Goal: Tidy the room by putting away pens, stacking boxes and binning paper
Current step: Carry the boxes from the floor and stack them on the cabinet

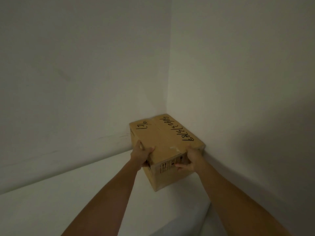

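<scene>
Head view: box (166, 147) centre-right of frame, in wall corner. Left hand (142, 155) fingers clamp near-left edge, right hand (189, 160) fingers grip near-right corner. Stiff cardboard, probably light; hold opposite sides.

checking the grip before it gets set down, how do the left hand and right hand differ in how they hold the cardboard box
The left hand grips the near left corner of the cardboard box, thumb lying on the top face; the right hand holds the near right corner, its fingers spread across the front face by the printed symbols. The left hand sits slightly higher than the right. Both are closed on the box at its near end, arms stretched toward the wall corner.
</scene>
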A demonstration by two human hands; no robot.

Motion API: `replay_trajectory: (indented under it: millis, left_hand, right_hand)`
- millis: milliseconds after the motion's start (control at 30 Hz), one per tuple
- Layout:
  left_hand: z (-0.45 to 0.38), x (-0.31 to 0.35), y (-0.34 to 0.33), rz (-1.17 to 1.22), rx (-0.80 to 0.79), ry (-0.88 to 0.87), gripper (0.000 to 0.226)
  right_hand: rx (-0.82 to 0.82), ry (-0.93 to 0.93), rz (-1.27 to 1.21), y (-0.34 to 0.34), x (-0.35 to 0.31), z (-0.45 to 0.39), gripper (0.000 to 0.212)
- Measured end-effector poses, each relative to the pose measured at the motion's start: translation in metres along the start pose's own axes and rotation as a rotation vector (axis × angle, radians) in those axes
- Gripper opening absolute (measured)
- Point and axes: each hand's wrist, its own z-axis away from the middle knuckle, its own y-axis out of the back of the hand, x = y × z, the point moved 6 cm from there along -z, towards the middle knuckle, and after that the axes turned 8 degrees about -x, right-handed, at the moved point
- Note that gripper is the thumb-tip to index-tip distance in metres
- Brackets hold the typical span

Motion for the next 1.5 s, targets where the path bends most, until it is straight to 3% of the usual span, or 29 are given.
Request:
replay_trajectory:
  millis: [100,167,267,367,433,600,767,933,1100,1200,1367,1500]
  left_hand:
    - [0.027,0.002,-0.009,-0.151,0.09,-0.115,0.082]
    - [0.049,0.002,-0.016,-0.145,0.094,-0.179,0.095]
    - [0.082,0.002,-0.019,-0.17,0.137,-0.318,0.109]
    - [0.126,-0.008,-0.031,-0.202,0.123,-0.387,0.102]
    - [0.161,-0.019,-0.051,-0.224,0.063,-0.435,0.087]
    - [0.249,-0.082,-0.109,-0.273,-0.124,-0.358,0.051]
    - [0.361,-0.202,-0.201,-0.491,-0.502,-0.133,0.032]
    - [0.429,-0.358,-0.259,-0.828,-0.828,0.171,0.035]
    - [0.465,-0.483,-0.272,-1.059,-0.913,0.371,0.041]
    - [0.462,-0.561,-0.287,-1.15,-0.947,0.457,0.068]
    - [0.423,-0.7,-0.307,-1.224,-0.877,0.521,0.084]
    - [0.386,-0.799,-0.331,-1.207,-0.841,0.498,0.09]
  right_hand:
    - [0.0,-0.009,0.048,0.017,0.02,0.015,0.091]
    - [0.016,-0.001,0.121,0.032,0.03,0.044,0.1]
    - [0.155,0.022,0.2,0.074,0.045,0.104,0.086]
    - [0.284,0.114,0.204,0.133,0.076,0.174,0.042]
    - [0.371,0.123,0.175,0.174,0.112,0.228,0.044]
    - [0.615,0.022,0.136,0.257,0.194,0.354,0.063]
    - [0.78,-0.144,0.02,0.331,0.323,0.484,0.083]
    - [0.854,-0.315,-0.017,0.389,0.458,0.557,0.079]
    - [0.837,-0.475,-0.034,0.423,0.595,0.578,0.072]
    - [0.809,-0.557,0.013,0.443,0.683,0.563,0.07]
    - [0.723,-0.731,-0.042,0.451,0.836,0.505,0.083]
    - [0.756,-0.747,-0.134,0.473,0.934,0.45,0.093]
